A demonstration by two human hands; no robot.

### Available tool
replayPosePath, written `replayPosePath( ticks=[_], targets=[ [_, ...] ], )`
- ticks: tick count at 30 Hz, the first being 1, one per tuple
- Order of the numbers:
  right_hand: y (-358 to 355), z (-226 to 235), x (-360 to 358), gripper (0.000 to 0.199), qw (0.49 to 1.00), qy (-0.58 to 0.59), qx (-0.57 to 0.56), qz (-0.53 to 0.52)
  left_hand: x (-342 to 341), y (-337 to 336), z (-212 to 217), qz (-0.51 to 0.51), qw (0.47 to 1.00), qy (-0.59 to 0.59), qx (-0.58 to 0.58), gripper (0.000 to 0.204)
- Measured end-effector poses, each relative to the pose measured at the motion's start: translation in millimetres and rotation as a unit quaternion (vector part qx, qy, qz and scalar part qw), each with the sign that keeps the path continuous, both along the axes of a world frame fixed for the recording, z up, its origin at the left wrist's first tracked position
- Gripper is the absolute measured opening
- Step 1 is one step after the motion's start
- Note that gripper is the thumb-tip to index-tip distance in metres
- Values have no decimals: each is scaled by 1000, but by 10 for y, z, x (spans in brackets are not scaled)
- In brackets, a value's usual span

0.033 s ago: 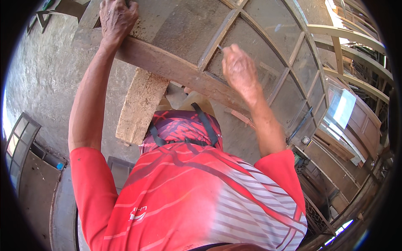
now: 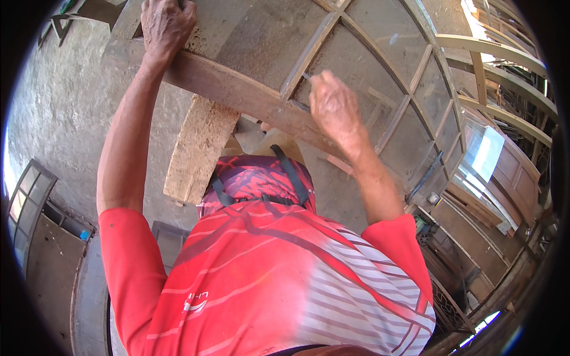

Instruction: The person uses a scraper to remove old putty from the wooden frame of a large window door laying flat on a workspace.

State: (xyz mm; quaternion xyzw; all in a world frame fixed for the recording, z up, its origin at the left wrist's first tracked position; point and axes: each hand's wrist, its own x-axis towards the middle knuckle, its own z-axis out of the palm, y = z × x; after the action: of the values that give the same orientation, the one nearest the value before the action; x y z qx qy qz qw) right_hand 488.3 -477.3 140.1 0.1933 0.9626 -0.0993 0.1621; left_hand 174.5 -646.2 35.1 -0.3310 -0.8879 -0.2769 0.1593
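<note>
A wooden window frame (image 2: 237, 90) with glass panes and thin glazing bars lies before me. Its near rail runs from upper left toward the centre. My left hand (image 2: 163, 26) is closed over the frame at the upper left; the picture's top edge cuts off some fingertips. My right hand (image 2: 336, 102), slightly blurred, is closed around a thin metal-shafted tool (image 2: 306, 76). The tool's tip is at a glazing bar (image 2: 309, 59), beside a dusty pane. The handle is hidden in my fist, so its exact kind does not show.
A rough wooden board (image 2: 193, 151) juts out below the frame, close to my lap. Small paned windows (image 2: 29, 196) lean at the far left. Wooden slats (image 2: 499, 80) and panels (image 2: 516, 172) stand at the right, over a concrete floor (image 2: 71, 113).
My right hand has shifted slightly left and down, along with the tool, whose tip has slid a little down the glazing bar. The left hand has stayed in place.
</note>
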Motion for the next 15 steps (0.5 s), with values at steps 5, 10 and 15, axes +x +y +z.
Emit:
replayPosePath(
  ticks=[5, 10, 15],
  targets=[
    [-228, 66, 171, 12, 995, 70, -36, 58, -27, -38, 15, -2, 1000, -2, -1, 40],
    [-286, 95, 229, 9, 996, 56, -63, 37, -34, -15, -1, -1, 1000, 9, 5, 39],
    [-148, 163, 272, 10, 992, 29, -119, -9, -25, -40, 8, -7, 1000, -8, -11, 40]
  ],
)
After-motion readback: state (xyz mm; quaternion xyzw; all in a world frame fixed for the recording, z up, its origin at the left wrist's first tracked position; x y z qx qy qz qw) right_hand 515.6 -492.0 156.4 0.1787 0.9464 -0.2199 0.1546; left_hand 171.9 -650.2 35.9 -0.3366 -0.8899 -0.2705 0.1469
